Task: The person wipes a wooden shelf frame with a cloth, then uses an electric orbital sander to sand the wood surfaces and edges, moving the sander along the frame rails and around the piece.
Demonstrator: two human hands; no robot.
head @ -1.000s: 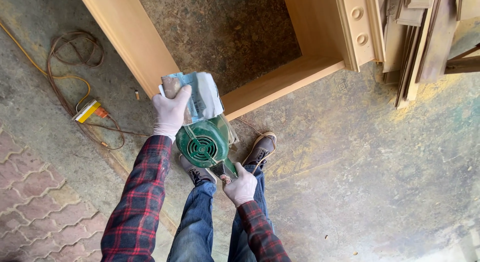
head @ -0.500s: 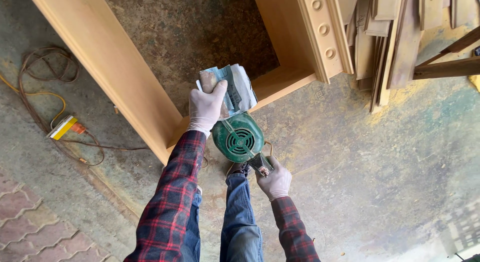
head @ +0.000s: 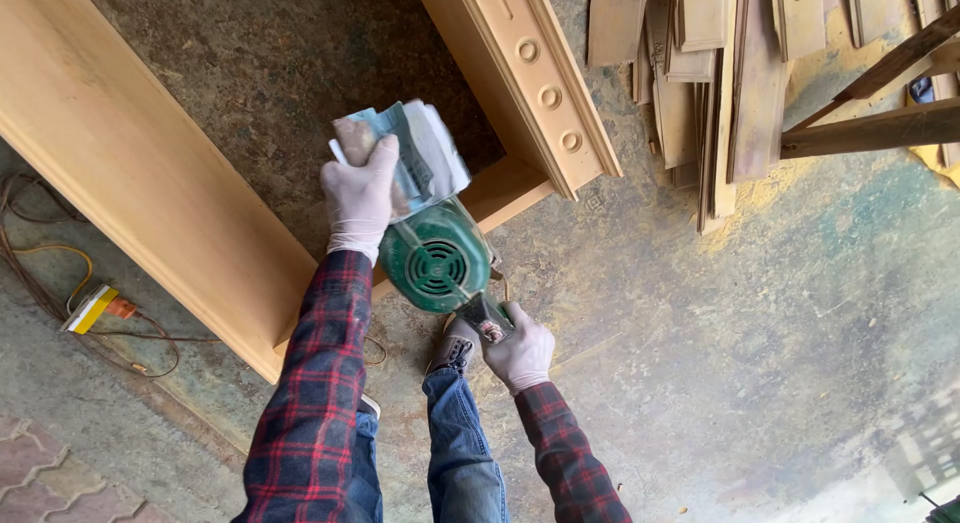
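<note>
Floor (head: 760, 313): rough concrete, dusted with sawdust, filling the view. Frame (head: 150, 183): pale wooden frame lying flat on the floor, one broad rail running from 10 o'clock toward centre, a moulded rail (head: 530, 83) with round bosses at 12 o'clock, joined by a short cross rail below the tool. Boards (head: 720, 83): loose planks stacked at 1 to 2 o'clock, well apart from the hands. Cable (head: 60, 293): coiled at 9 o'clock, with a yellow plug block (head: 90, 308) beside it.

Sander (head: 435, 253): green power tool with a round vented motor housing, held above the cross rail near centre. Its long axis runs from 5 o'clock to 11 o'clock; the handle end points to 5 o'clock, the grey front end to 11 o'clock.

Left hand (head: 360, 193): gloved, wrapped over the sander's front end. Right hand (head: 520, 348): gloved, closed around the rear handle. Shoe (head: 452, 351): just beside the right hand.
</note>
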